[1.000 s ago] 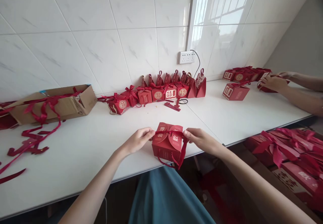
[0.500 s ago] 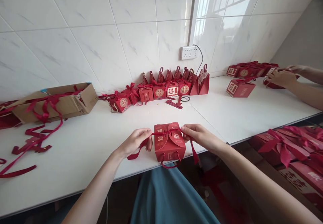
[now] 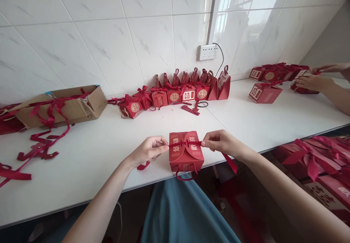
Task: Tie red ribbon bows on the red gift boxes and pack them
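The ribbon (image 3: pixel 186 143) runs left to right over the red box (image 3: pixel 186 159), between left hand (image 3: pixel 149 150) and right hand (image 3: pixel 224 143); each pinches it with closed fingers.

One head-worn camera is looking forward and down from above the near side of the cord-handled red box (image 3: pixel 186 158). It is facing across the worktop (image 3: pixel 109 144) toward the tiled wall (image 3: pixel 147 49) beyond that box. From fairly near, the wide view is taking in the wearer's left hand (image 3: pixel 150 149) and right hand (image 3: pixel 222 144) at the box's two sides, the cardboard carton (image 3: pixel 79 112) well to its left, and another person's hands (image 3: pixel 311 83) well to its right.
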### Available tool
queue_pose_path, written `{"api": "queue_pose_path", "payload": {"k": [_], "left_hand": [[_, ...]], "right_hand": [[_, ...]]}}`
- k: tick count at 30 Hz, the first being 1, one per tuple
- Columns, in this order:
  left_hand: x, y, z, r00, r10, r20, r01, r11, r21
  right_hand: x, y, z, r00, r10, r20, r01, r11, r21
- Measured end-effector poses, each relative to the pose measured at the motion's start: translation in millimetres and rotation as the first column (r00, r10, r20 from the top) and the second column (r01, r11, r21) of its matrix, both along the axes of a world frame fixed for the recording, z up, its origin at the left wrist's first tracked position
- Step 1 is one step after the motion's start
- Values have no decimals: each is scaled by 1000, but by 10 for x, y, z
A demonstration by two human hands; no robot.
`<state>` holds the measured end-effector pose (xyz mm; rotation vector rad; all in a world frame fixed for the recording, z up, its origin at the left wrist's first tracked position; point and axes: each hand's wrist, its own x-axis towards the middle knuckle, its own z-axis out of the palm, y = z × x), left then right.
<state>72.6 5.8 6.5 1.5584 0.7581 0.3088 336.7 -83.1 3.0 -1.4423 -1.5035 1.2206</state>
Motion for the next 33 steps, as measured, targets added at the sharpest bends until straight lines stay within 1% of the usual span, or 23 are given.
{"api": "queue_pose_path", "payload": {"k": [3,6,8,11,13,17,22,24,30,33], "left_hand": [[-18,17,-63,999,-26,35,29,996,-79],[-29,43,-154,993,-36,110,52,988,-148],[-35,59,-185,992,-72,103,90,980,-179],[-54,74,-160,990,-127,58,136,969,-206],[-73,78,-114,991,-124,48,131,975,-180],[-107,83,-34,994,-102,42,105,991,-84],[-125,82,16,995,-90,38,92,993,-69],[-123,77,45,996,-86,12,86,996,-35],[-85,57,165,983,-143,-118,159,978,135],[-49,35,214,980,-162,-119,179,972,150]], "right_hand": [[-16,9,-36,1000,-9,12,9,1000,-15],[-52,11,-69,999,-18,-36,17,1000,-14],[-74,5,-81,997,-29,-71,27,999,-16],[-87,-20,-82,993,-28,-112,26,999,-21],[-81,-41,-78,992,-14,-128,11,1000,-26],[-59,-73,-73,989,14,-145,-17,1000,-22],[-46,-66,-43,987,9,-160,-8,1000,5],[-46,-60,-25,988,6,-157,-6,1000,-2],[-53,-53,-9,991,15,-135,-17,1000,-8],[-60,-52,-12,990,28,-135,-29,1000,-3]]}}
